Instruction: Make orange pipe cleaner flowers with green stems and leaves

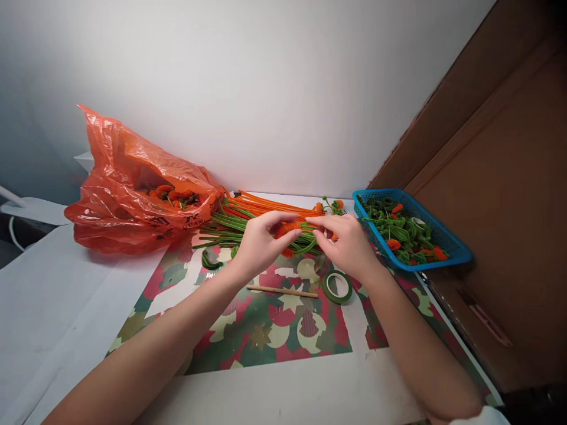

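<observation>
My left hand [264, 243] is curled, with thumb and fingertips around a fuzzy orange pipe-cleaner piece [289, 229]. Close by on the right, my right hand [344, 243] has its thumb and fingers drawn together toward that piece's end; what they pinch is too small to make out. Beneath and behind both hands lie green pipe cleaners [230, 223] and a bundle of orange pipe cleaners [274, 203]. A roll of green tape [328, 288] rests below my right hand. A thin wooden stick [283, 291] lies across the patterned sheet [274, 339].
An orange plastic bag [128, 171] with orange flowers inside stands at the left. The blue basket [447, 241] at the right holds green leaves and orange pieces. A curled dark green piece [211, 261] lies left. Cardboard [500, 195] borders the right, with a pinkish cutter [489, 324] there.
</observation>
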Available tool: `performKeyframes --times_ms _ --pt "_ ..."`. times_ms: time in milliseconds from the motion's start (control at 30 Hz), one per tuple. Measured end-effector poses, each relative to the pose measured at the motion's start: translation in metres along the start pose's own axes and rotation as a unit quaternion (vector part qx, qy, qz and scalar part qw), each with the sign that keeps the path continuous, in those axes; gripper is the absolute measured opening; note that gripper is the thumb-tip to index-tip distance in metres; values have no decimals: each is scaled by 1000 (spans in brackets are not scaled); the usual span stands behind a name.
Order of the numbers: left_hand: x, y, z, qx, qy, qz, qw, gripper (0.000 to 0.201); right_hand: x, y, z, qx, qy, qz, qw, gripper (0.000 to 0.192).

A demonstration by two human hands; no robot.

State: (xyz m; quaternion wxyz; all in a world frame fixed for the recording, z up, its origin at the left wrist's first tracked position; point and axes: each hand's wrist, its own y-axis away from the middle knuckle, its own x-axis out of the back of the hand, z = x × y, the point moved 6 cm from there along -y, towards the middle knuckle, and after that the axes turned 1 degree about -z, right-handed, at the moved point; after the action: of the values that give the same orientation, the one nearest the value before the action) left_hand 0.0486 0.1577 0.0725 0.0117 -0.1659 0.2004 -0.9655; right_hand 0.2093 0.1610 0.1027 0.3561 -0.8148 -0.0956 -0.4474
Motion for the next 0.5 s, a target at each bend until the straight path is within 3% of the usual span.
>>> performKeyframes --times_ms 100,167,400,500 --pt "6 0 -5 40 17 56 997 49 7 2 8 -76 -74 80 991 17" --pt "4 0 -9 56 32 50 997 46 8 3 12 -109 -104 106 983 13" --pt "3 -2 -11 17 48 34 998 25 8 0 13 -101 -109 78 986 13" --pt "1 -3 -8 -4 13 -10 1000 21 8 -1 12 -72 -88 49 992 17"
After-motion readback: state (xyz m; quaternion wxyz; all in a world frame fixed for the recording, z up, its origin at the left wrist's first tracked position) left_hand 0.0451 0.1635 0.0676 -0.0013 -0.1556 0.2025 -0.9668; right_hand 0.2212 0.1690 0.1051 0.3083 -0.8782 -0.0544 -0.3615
